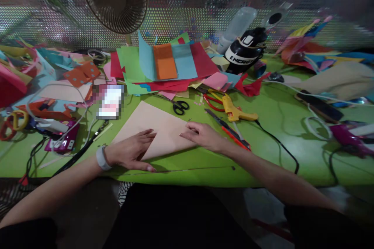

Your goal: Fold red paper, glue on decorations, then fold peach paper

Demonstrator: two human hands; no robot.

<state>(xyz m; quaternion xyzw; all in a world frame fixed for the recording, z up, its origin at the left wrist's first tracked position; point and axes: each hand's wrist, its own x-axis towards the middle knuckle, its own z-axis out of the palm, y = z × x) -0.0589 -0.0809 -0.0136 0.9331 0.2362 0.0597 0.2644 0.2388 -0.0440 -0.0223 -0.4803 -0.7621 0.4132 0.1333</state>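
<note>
peach paper (168, 130), longest sideways, points 1 corner (142, 104) away; left hand (133, 149) open, right hand (203, 135) pinching it.

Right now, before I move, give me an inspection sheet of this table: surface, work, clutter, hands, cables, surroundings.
Surface: green tabletop, bare along the front edge.
Work: beige paper, partly folded over.
Clutter: coloured paper heaped behind; black-handled scissors and yellow glue gun beyond the beige paper.
Hands: left hand spread on the beige paper; right hand pinching its edge.
Cables: black cable from the glue gun towards the front; white cables at both sides.
Surroundings: fan, perforated panel behind.
</note>
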